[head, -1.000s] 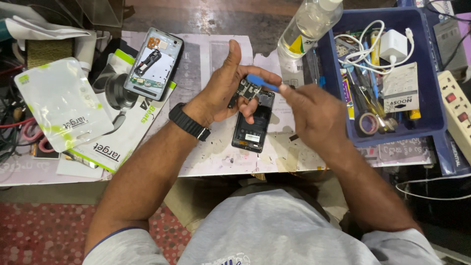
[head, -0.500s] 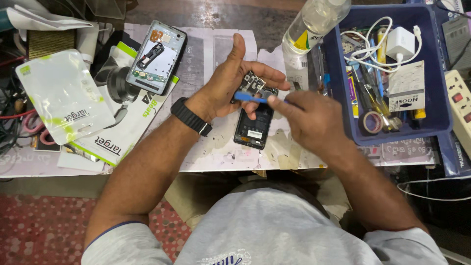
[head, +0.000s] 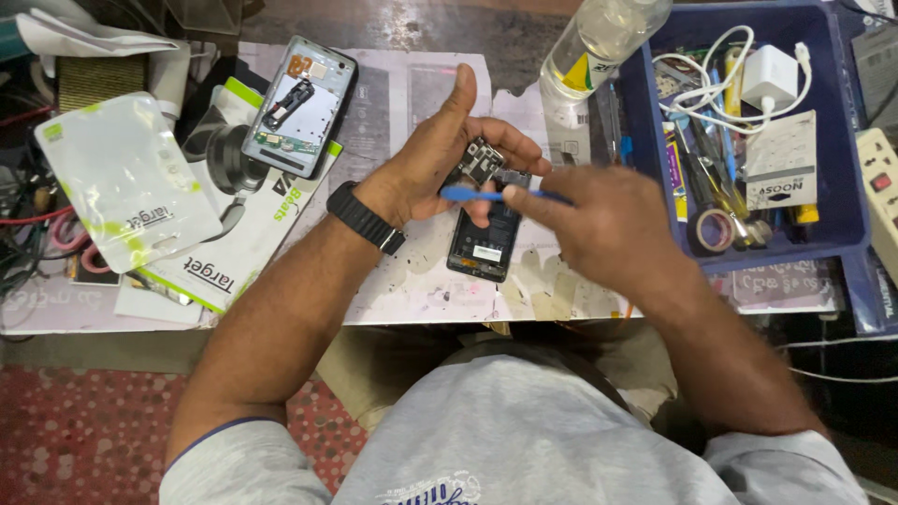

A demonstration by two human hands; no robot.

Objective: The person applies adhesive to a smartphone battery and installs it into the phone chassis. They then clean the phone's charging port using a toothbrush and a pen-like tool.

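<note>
My left hand (head: pixel 438 159), with a black wristband (head: pixel 366 218) on the wrist, holds a small dark circuit board (head: pixel 482 162) between thumb and fingers above the table. My right hand (head: pixel 599 224) grips a thin blue pry tool (head: pixel 477 194) whose tip lies across the lower edge of the board. Directly below the hands an opened black phone (head: pixel 482 246) lies on the paper-covered table, its inside facing up.
A phone back frame (head: pixel 299 106) rests on product boxes (head: pixel 234 243) at the left, beside a white pouch (head: pixel 126 192). A clear bottle (head: pixel 599 42) stands at the top. A blue bin (head: pixel 842 201) with cables, a charger, tape and tools sits at the right, next to a power strip (head: pixel 879 187).
My right hand has turned the blue tool from pointing up-left to lying level across the board. The board has shifted slightly in my left hand. The phone stays put.
</note>
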